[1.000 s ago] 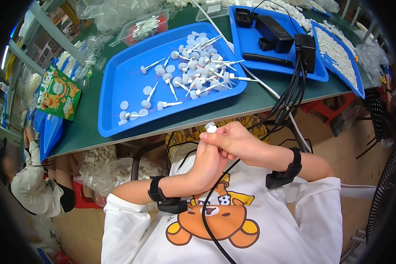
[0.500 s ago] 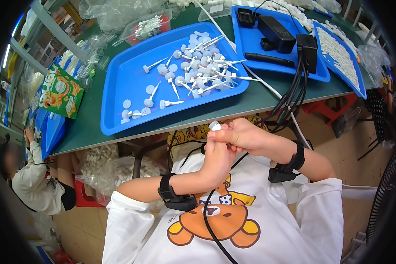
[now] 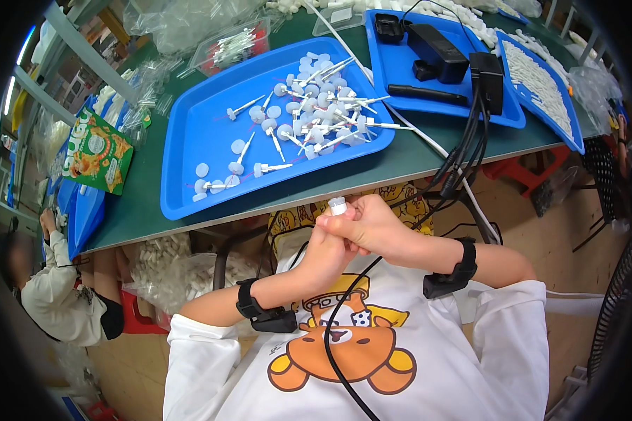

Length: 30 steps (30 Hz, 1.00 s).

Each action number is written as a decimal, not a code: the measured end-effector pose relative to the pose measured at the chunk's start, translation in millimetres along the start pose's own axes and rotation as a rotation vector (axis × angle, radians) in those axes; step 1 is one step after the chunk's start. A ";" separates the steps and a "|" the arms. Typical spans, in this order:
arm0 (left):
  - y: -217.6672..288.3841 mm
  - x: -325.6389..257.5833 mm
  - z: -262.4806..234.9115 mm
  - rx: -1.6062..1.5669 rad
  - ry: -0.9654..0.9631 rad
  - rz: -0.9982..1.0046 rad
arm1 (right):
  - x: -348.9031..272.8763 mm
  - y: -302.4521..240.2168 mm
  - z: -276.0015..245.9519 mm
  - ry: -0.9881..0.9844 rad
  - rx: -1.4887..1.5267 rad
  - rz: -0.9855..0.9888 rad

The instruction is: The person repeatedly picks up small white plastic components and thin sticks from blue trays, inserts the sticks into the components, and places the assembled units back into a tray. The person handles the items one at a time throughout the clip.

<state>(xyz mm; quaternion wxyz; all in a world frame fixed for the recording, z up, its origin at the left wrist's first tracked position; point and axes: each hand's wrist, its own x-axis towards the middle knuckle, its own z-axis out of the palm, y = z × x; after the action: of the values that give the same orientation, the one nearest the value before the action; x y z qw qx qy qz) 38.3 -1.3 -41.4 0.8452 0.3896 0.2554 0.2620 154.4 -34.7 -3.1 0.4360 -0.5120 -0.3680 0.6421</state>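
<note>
Just beyond my lap, in front of the table edge, my two hands meet around a small white plastic piece with a translucent top (image 3: 338,205). My right hand (image 3: 376,226) pinches it from the right, its thumb laid across. From below, my left hand (image 3: 325,251) is closed up against the right one, and its fingertips are partly hidden; it appears to grip the same piece lower down. Past the edge lies a big blue tray (image 3: 211,133) with thin white sticks and translucent round discs, most of them heaped at its right side.
A second blue tray (image 3: 498,116) holds black adapters (image 3: 439,52) with cables over the table edge. Farther right, another blue tray (image 3: 574,133) carries small white pieces. A green snack bag (image 3: 98,151) stands at left. A co-worker (image 3: 67,295) sits far left.
Both hands have shifted slightly left with the small white piece, which has tilted more upright and shows more of its side. The trays look unchanged.
</note>
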 end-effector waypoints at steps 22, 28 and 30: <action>-2.5 7.2 0.3 0.016 -0.039 -0.035 | -0.3 -1.7 -6.3 0.030 0.005 -0.008; -1.4 4.8 6.9 0.003 -0.070 -0.035 | 2.2 -6.8 -13.5 0.016 -0.160 0.055; 4.9 4.4 3.6 -0.029 -0.214 -0.060 | 1.1 -9.9 -16.5 -0.065 -0.212 0.115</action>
<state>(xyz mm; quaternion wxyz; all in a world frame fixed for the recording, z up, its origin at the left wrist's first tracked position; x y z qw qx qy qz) 42.6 2.4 -36.5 0.8806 0.3953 0.1717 0.1971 172.3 -29.8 2.3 0.3297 -0.5545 -0.4178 0.6398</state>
